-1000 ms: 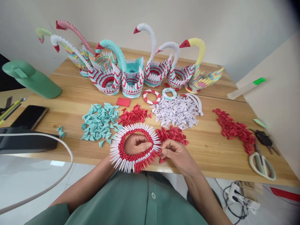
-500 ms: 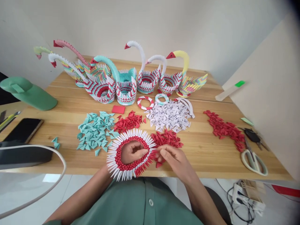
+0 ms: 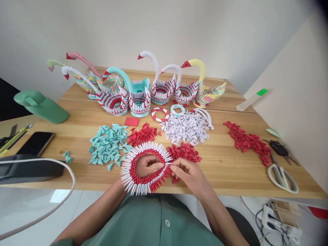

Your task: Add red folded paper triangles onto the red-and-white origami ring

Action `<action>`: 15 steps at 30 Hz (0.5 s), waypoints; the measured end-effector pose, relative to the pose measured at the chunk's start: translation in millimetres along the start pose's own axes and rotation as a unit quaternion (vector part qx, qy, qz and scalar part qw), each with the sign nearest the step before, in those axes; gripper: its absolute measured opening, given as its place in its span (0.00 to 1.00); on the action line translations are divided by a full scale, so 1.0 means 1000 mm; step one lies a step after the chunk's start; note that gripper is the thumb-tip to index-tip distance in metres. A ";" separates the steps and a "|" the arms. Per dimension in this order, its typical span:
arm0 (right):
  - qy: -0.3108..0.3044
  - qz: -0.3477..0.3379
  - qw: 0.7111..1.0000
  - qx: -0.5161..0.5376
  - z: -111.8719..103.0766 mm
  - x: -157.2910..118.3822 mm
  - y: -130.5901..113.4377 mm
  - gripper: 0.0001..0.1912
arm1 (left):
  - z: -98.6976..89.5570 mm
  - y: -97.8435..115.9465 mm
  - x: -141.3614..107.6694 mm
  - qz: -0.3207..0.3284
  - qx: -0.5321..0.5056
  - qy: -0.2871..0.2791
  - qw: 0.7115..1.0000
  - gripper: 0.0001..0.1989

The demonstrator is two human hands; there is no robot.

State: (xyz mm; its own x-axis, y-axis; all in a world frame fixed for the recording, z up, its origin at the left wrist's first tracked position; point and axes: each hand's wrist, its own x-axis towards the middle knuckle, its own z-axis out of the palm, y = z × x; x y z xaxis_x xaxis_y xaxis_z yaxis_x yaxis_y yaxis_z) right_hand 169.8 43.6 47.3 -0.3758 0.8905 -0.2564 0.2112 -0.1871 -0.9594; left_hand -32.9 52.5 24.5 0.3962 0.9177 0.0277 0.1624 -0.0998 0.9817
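Looking down from the head view, the left hand (image 3: 147, 165) sits inside the red-and-white paper ring (image 3: 146, 168) at the near edge of the counter (image 3: 222, 164), fingers pinched on the ring's right rim, probably to steady it. The right hand (image 3: 188, 172) meets it from the right, fingertips closed on a small piece at that rim; which piece, I cannot tell. Red pieces (image 3: 185, 152) lie just beyond, within easy reach, with teal pieces (image 3: 109, 143) left and white pieces (image 3: 186, 127) farther. Finished paper swans (image 3: 138, 90) line the far side.

Green button-front shirt (image 3: 153, 222), white button, forearms bare.
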 end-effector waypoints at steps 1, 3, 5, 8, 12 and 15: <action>0.006 -0.004 1.000 -0.010 0.000 0.000 -0.001 0.14 | 0.000 -0.001 0.000 0.002 0.000 -0.002 1.000 0.21; 0.002 -0.018 0.999 -0.029 -0.003 0.000 -0.002 0.15 | -0.001 -0.002 0.001 0.005 -0.004 -0.002 1.000 0.21; -0.010 -0.036 0.999 -0.032 -0.009 0.001 -0.004 0.17 | -0.003 -0.002 0.001 0.009 -0.022 -0.002 1.000 0.22; -0.016 -0.049 0.998 0.018 -0.016 0.005 -0.005 0.22 | -0.005 -0.003 0.001 0.010 -0.059 -0.021 0.998 0.25; -0.063 0.002 0.993 0.104 -0.009 0.011 -0.004 0.22 | -0.003 -0.003 -0.001 0.011 -0.074 -0.075 0.994 0.27; -0.096 0.030 0.982 0.163 0.002 0.012 -0.006 0.21 | 0.000 0.001 -0.006 0.007 -0.059 -0.080 0.995 0.29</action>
State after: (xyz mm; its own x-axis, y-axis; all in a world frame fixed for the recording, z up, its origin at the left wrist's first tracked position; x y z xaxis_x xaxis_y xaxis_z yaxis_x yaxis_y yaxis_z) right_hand 162.6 54.8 49.7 -0.5409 0.7850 -0.3020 -0.0488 -0.3877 -0.9205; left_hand -35.2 47.5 25.4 0.5383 0.8425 0.0199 0.0520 -0.0567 0.9970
